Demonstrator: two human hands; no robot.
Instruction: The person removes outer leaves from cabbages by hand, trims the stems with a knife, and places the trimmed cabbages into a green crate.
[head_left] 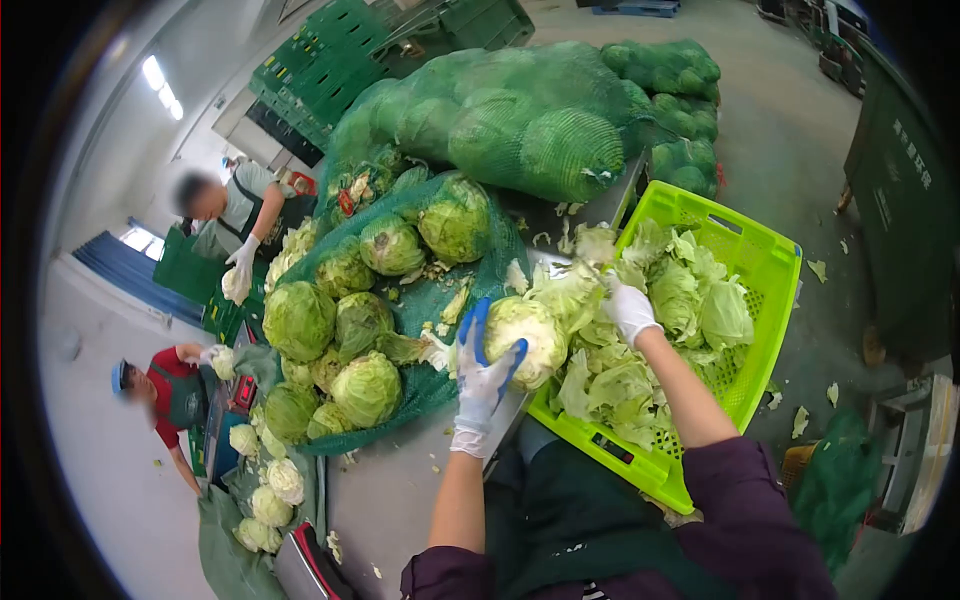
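Observation:
A pale green cabbage (527, 338) with a whitish trimmed end is held near the table's edge. Blue-tipped, gloved fingers of my left hand (484, 375) wrap round its left side and underside. At its right, my right hand (630, 312), in a white glove, is closed on a loose outer cabbage leaf (568, 297); the fingertips are partly hidden. Below that hand stands a bright green crate (775, 330) full of torn leaves (680, 300). Left of the cabbage, several whole cabbages (365, 390) lie in an opened green net sack (430, 310).
Full net sacks (540, 135) lie at the table's far end. Two co-workers in white gloves handle cabbages at left. Trimmed cabbages (270, 505) lie nearby at lower left. A dark green bin (905, 200) stands at right. Leaf scraps (800, 422) litter the floor.

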